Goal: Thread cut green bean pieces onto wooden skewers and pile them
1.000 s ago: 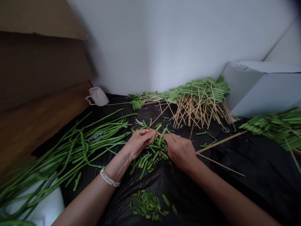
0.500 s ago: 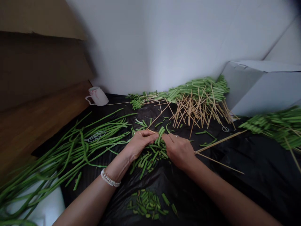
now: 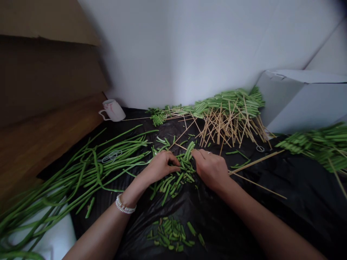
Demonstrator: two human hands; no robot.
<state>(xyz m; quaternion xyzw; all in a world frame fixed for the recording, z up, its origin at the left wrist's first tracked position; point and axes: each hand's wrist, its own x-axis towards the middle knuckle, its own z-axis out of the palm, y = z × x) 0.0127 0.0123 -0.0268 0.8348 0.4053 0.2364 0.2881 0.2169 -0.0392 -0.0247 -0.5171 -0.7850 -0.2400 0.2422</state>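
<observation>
Right hand (image 3: 211, 169) pinches thin bamboo skewer (image 3: 257, 186) threaded with short green bean pieces (image 3: 188, 151); left hand (image 3: 159, 167) fingers curled on loose cut-bean pile (image 3: 173, 180), frame centre.

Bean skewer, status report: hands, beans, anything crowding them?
Left hand down on cut bean pieces. Right hand pinching loaded skewer. Loose skewers lie beside right hand; long beans left.

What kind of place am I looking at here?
Probably an informal food-prep corner, not a fitted kitchen: black plastic sheet spread as the work surface, long beans beside a heap of bean skewers, plain white wall and a white mug.
</observation>
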